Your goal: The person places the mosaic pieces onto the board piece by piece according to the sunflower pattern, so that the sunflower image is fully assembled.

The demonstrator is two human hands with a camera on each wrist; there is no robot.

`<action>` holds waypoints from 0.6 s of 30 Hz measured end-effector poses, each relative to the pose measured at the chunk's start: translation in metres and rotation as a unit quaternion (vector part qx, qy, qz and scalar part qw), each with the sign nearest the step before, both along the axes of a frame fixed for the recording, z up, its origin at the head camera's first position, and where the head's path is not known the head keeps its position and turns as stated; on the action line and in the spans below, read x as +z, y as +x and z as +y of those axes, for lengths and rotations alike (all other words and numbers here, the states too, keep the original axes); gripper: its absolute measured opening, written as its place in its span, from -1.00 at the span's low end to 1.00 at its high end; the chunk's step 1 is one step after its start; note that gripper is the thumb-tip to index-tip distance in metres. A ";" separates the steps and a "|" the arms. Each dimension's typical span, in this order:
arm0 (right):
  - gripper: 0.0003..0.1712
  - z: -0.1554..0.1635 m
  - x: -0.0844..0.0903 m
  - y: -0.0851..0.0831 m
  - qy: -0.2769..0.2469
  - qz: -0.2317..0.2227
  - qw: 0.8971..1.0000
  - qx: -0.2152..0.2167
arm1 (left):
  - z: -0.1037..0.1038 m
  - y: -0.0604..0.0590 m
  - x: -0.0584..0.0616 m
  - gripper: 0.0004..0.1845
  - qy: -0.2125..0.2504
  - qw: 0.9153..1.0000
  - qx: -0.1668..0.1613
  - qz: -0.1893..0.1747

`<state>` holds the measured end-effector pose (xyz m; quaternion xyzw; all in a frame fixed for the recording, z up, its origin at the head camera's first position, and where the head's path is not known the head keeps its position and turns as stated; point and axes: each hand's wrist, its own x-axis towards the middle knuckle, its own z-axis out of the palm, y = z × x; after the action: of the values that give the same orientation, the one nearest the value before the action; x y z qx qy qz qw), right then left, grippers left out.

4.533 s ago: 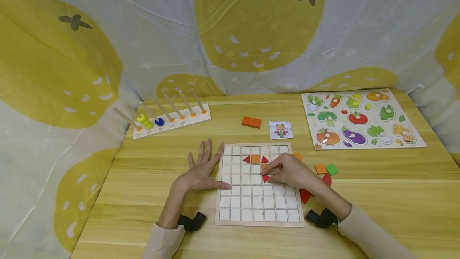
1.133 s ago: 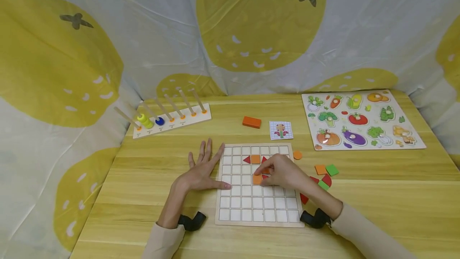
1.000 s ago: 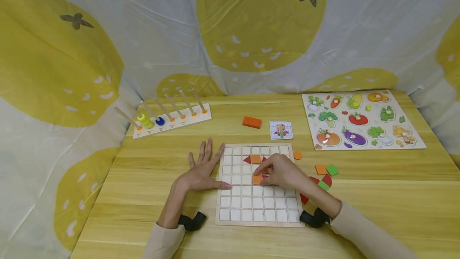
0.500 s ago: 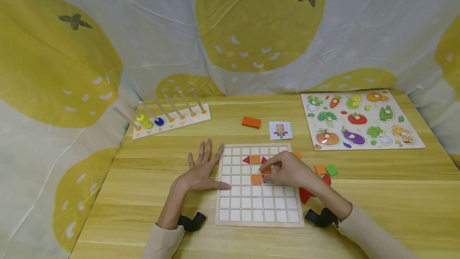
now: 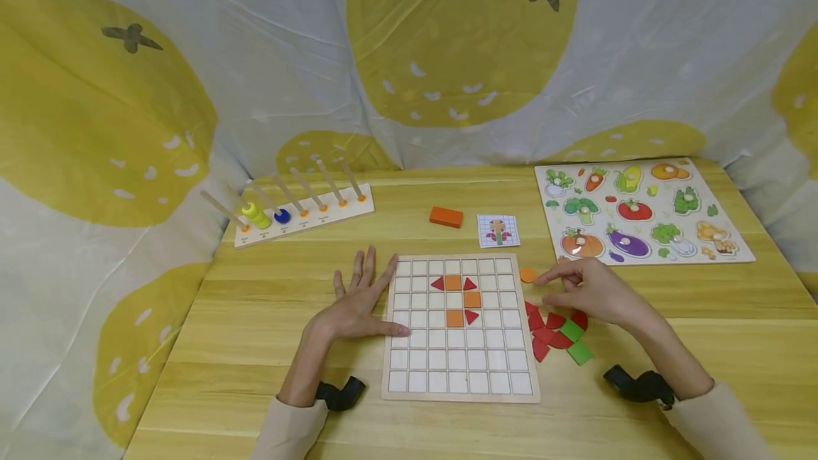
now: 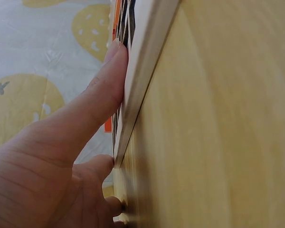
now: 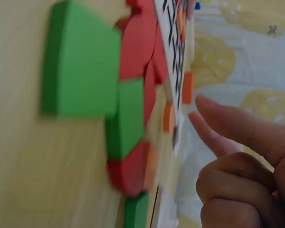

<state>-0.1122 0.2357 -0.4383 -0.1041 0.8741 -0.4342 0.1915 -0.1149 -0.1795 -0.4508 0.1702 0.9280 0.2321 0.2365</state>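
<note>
A wooden grid board (image 5: 428, 378) lies mid-table, holding a few orange squares (image 5: 454, 318) and small red triangles (image 5: 471, 317). My left hand (image 5: 354, 311) is spread at its left side, with the thumb resting on the board's edge and the other fingers on the table. To the right of the board, my right hand (image 5: 597, 293) hovers with thumb and index finger apart and nothing between them; its other fingers are curled in the right wrist view. Nearest its index fingertip is an orange disc (image 5: 527, 275). Below the hand lie red pieces (image 5: 543, 336) and green blocks (image 5: 579, 353).
Behind the board are an orange block (image 5: 445, 216) and a pattern card (image 5: 498, 231) with a flower design. A peg stand (image 5: 307, 215) with yellow and blue rings is at the back left. A vegetable puzzle board (image 5: 652, 208) occupies the back right.
An orange square has been set in the board's fourth row, left of the red triangle. My right hand has let go and moved right, off the board. The left hand stays put.
</note>
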 end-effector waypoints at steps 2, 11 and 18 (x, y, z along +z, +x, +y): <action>-0.64 0.010 -0.002 0.000 0.002 -0.005 1.000 0.005 | 0.000 0.000 -0.001 0.37 0.001 1.000 0.000 -0.001; -0.65 0.018 -0.010 0.000 0.003 -0.039 0.999 0.021 | -0.001 0.000 -0.001 0.36 0.000 1.000 -0.001 -0.002; -0.79 -0.006 -0.015 0.000 0.020 -0.029 0.999 0.020 | -0.001 0.000 0.000 0.36 -0.003 1.000 -0.002 0.001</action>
<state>-0.1126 0.2301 -0.4532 -0.1048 0.8744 -0.4157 0.2273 -0.1154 -0.1804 -0.4512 0.1714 0.9288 0.2283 0.2361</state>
